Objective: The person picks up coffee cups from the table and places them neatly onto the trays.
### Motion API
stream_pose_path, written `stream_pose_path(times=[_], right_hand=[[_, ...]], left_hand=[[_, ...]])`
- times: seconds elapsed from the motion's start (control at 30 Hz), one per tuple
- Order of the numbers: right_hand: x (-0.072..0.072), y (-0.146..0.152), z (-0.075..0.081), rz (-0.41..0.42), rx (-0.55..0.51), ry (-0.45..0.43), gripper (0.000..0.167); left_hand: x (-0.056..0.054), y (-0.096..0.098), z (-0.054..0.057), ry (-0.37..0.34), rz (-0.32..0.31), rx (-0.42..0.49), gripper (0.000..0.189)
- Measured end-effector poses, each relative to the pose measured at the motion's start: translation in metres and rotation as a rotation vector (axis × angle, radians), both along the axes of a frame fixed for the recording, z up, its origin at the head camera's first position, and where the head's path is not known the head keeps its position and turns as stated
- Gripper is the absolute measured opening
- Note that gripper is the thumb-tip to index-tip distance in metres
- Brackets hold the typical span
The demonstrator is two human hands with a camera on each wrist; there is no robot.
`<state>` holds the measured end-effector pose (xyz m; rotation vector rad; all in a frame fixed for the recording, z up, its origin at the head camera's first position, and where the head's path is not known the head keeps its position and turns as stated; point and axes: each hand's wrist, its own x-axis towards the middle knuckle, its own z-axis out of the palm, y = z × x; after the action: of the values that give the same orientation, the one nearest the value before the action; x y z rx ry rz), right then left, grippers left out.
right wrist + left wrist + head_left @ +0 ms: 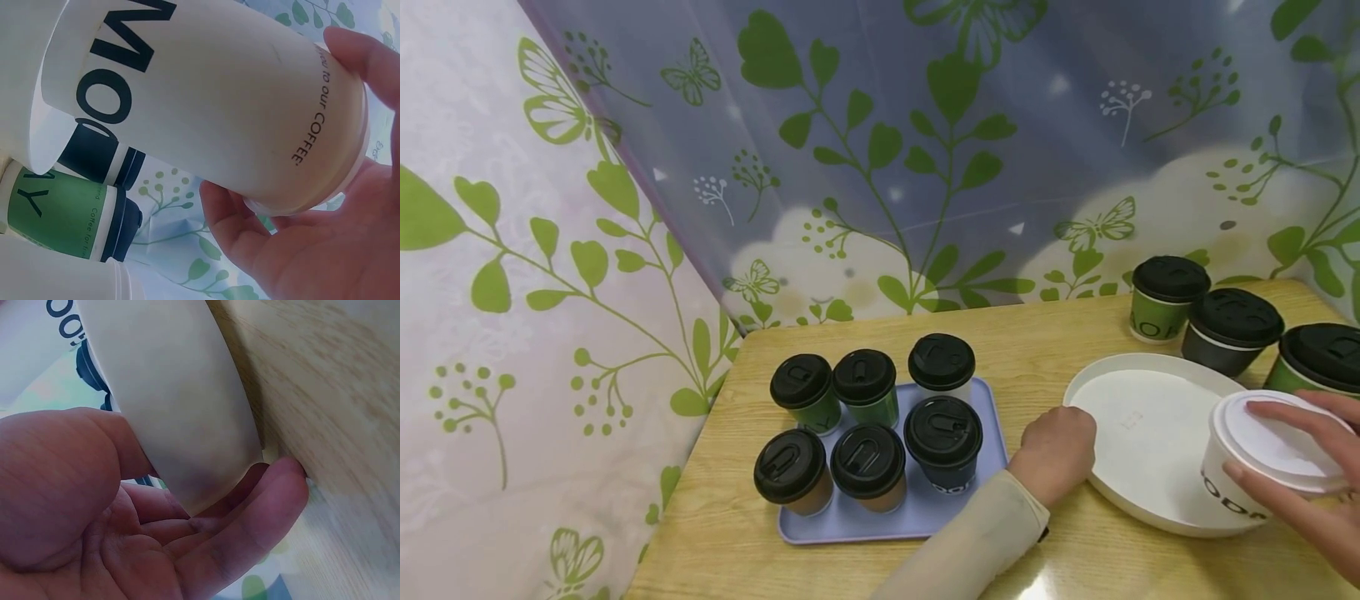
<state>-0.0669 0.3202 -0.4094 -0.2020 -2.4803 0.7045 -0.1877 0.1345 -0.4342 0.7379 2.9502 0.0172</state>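
My left hand (1058,450) holds the left rim of a round white tray (1131,404). In the left wrist view the thumb lies on one side of the tray wall (169,394) and curled fingers on the other. Over the tray's right part, my right hand (1311,517) grips a white paper coffee cup (1221,479) with a white lid (1273,421). The right wrist view has thumb and fingers round the lidded end of this cup (219,94), which bears dark lettering. Whether the cup's base touches the tray floor I cannot tell.
Left of the white tray, a lavender tray (992,425) carries several black-lidded cups. Behind the white tray stand a green cup (1157,317), a dark cup (1217,354) and another green cup (1288,371). A patterned curtain (880,167) hangs behind the wooden table (722,500).
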Motion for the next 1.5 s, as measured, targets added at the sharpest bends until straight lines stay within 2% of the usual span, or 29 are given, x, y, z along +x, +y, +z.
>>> stream_pose_path(times=[0.2,0.33,0.6,0.9,1.03,1.17,1.37,1.5], right_hand=[[-0.004,-0.001,0.000,0.026,-0.012,0.004,0.067],[-0.006,-0.004,0.002,0.025,-0.018,-0.053,0.066],[-0.010,-0.008,0.006,0.038,-0.042,-0.077,0.065],[-0.022,-0.005,0.010,0.039,0.033,-0.106,0.069],[-0.031,-0.003,0.009,0.065,0.057,-0.075,0.067],[-0.040,0.000,0.009,0.118,0.039,-0.027,0.061],[-0.049,0.000,0.010,0.181,0.035,-0.011,0.059],[-0.058,0.000,0.014,0.234,0.062,0.068,0.056]], left_hand=[[0.000,0.000,0.001,0.001,0.000,-0.001,0.021],[0.000,0.000,0.001,0.004,0.000,0.000,0.021],[0.001,0.000,0.000,0.000,0.002,0.008,0.020],[0.001,-0.001,0.000,0.012,-0.005,0.013,0.020],[0.001,-0.001,0.000,0.022,-0.003,0.001,0.020],[0.001,-0.001,0.001,0.027,0.004,-0.014,0.018],[0.002,0.000,0.001,0.030,-0.004,-0.010,0.017],[0.001,0.000,0.000,0.034,-0.006,-0.004,0.018]])
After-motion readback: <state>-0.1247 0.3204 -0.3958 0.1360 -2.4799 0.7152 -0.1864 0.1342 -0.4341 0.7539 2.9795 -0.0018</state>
